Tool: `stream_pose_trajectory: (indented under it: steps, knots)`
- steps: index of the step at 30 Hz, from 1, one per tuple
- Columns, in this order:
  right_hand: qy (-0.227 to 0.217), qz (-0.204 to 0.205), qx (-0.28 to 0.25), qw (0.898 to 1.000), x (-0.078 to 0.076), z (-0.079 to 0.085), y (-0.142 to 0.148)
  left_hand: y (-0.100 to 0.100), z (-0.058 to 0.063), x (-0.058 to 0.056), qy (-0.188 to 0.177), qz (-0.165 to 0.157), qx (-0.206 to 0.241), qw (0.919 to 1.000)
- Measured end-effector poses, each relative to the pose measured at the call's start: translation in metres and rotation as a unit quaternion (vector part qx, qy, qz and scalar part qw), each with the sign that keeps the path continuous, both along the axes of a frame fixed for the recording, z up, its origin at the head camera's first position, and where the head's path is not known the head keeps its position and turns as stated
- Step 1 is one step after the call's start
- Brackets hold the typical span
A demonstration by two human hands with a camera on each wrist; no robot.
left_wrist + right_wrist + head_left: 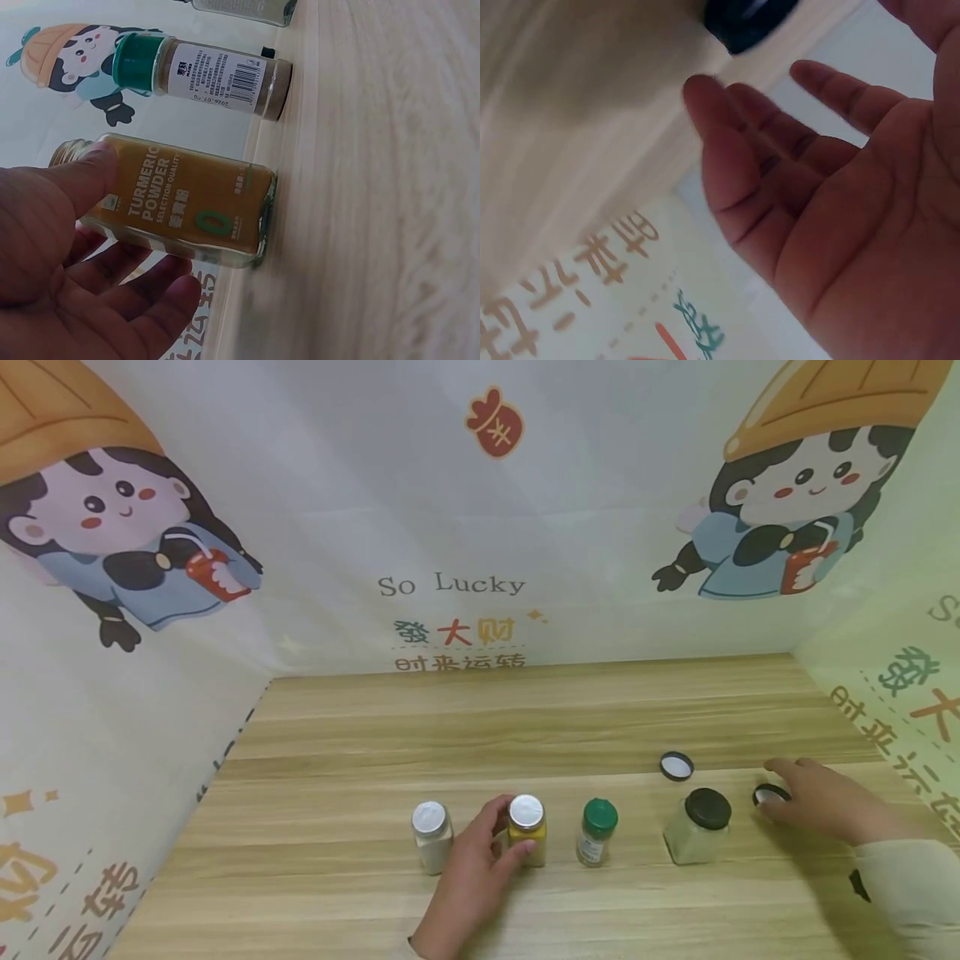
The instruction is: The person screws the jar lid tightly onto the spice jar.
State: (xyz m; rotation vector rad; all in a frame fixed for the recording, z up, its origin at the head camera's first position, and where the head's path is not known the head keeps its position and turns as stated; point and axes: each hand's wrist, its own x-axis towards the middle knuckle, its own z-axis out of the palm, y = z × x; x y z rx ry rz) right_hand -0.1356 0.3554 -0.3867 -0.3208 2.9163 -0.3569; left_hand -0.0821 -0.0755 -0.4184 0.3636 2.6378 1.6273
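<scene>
My left hand (480, 860) pinches a glass jar of turmeric powder (187, 199) between thumb and fingers. The jar stands upright on the table, its top covered by a silver seal (527, 811) with no cap on it. Just left of that hand is a similar jar of pale powder (432, 847), also silver-topped. At the right side my right hand (828, 802) reaches over a black lid (771, 795), which lies with its white inside up. In the right wrist view the fingers (731, 172) are loosely bent and apart from the dark lid (750, 22).
A green-capped spice bottle (597, 831) stands right of the turmeric jar. Farther right is a squat jar with a black lid (697, 827). Another black lid (677, 766) lies behind it, white inside up. Printed cloth walls (330, 527) border the wooden table (450, 735).
</scene>
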Motion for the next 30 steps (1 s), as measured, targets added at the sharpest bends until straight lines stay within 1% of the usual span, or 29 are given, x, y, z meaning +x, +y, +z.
stream_pose_trajectory:
  steps: [5, 8, 12, 18, 22, 24, 27, 30]
  knots:
    - [0.020, 0.021, -0.017, 0.999, -0.003, -0.011, 0.000, -0.002, 0.002, -0.001, -0.010, -0.004, -0.003, 0.9999]
    - [0.029, 0.031, -0.017, 0.999, -0.004, -0.014, -0.001, -0.002, 0.002, -0.002, -0.003, -0.007, -0.001, 1.0000]
    - [0.035, 0.037, -0.014, 0.999, -0.005, -0.016, 0.000, -0.001, 0.001, -0.002, 0.013, -0.014, -0.004, 0.9998]
    - [0.046, 0.048, -0.023, 0.998, -0.006, -0.013, -0.001, -0.003, -0.001, -0.002, -0.001, -0.007, -0.007, 1.0000]
    - [0.058, 0.050, -0.018, 0.997, -0.008, -0.008, -0.004, -0.003, -0.001, -0.001, 0.006, -0.004, -0.017, 0.9998]
    - [0.063, 0.053, -0.019, 0.996, -0.010, -0.002, -0.006, -0.003, 0.000, 0.000, 0.007, -0.004, -0.017, 0.9998]
    - [0.064, 0.065, -0.033, 0.995, -0.013, 0.011, -0.013, -0.002, 0.000, 0.001, 0.010, -0.001, -0.011, 0.9999]
    - [0.066, 0.075, -0.045, 0.994, -0.016, 0.029, -0.025, -0.001, 0.000, 0.001, 0.015, 0.000, -0.003, 0.9999]
